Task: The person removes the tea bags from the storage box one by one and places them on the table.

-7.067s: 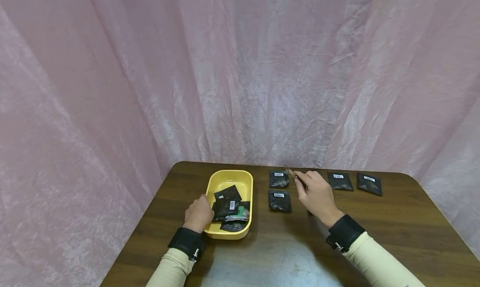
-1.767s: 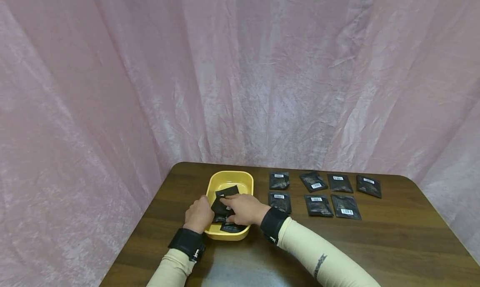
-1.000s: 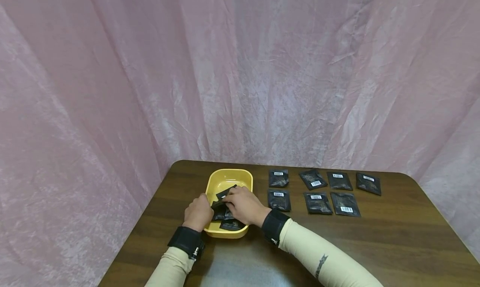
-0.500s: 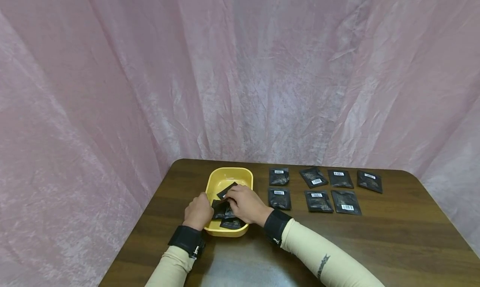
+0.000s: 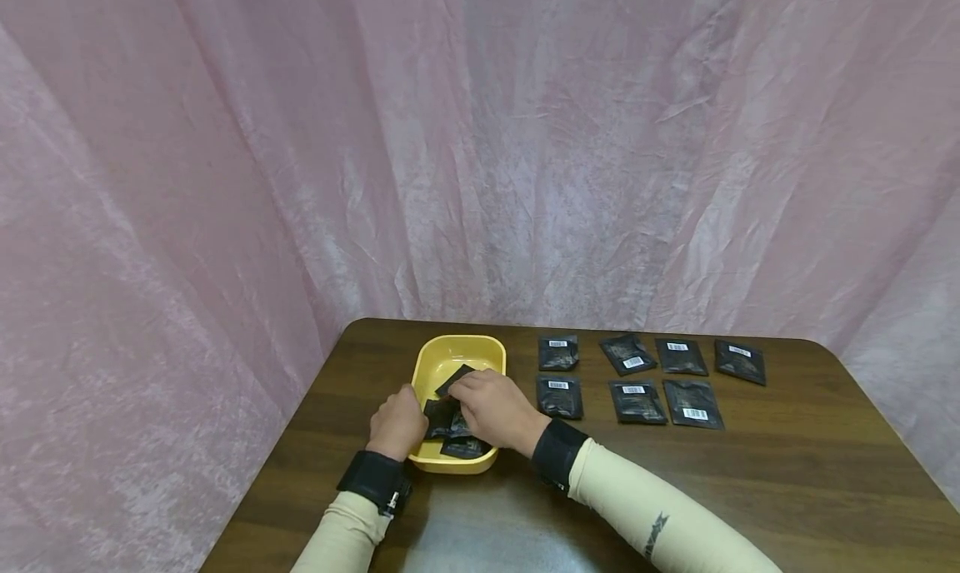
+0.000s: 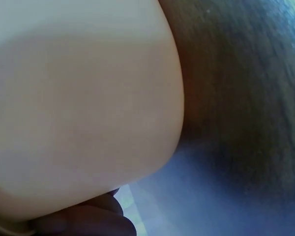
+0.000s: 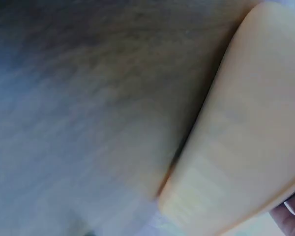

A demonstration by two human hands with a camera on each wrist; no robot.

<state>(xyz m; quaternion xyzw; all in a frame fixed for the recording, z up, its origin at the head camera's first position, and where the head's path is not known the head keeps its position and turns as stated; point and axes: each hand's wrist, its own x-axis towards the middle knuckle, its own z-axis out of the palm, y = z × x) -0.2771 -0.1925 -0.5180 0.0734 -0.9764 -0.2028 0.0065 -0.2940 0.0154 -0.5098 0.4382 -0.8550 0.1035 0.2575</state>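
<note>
A yellow plastic tub (image 5: 453,353) stands on the table's left half, with several flat black sachets (image 5: 465,447) lying in a loose heap inside. My left hand (image 5: 397,423) grips the tub's left rim; in the left wrist view its fingers (image 6: 88,219) show beside the pale tub wall (image 6: 88,108). Inside the tub, my right hand (image 5: 495,411) pinches a black sachet among the heap, its fingertips partly hidden by the hand itself. The right wrist view has the tub's outer wall (image 7: 246,123) and a bit of the fingers (image 7: 290,219) at a dark edge.
Right of the tub, black sachets with white barcode labels lie flat in two rows, among them a far-right sachet (image 5: 740,362) and a front-left sachet (image 5: 558,397). A pink curtain (image 5: 525,140) hangs behind the brown wooden table (image 5: 787,473).
My right hand has gone from over the laid-out sachets on the right into the tub. There it lifted a sachet's edge and shifted slightly. My left hand has kept its hold on the rim.
</note>
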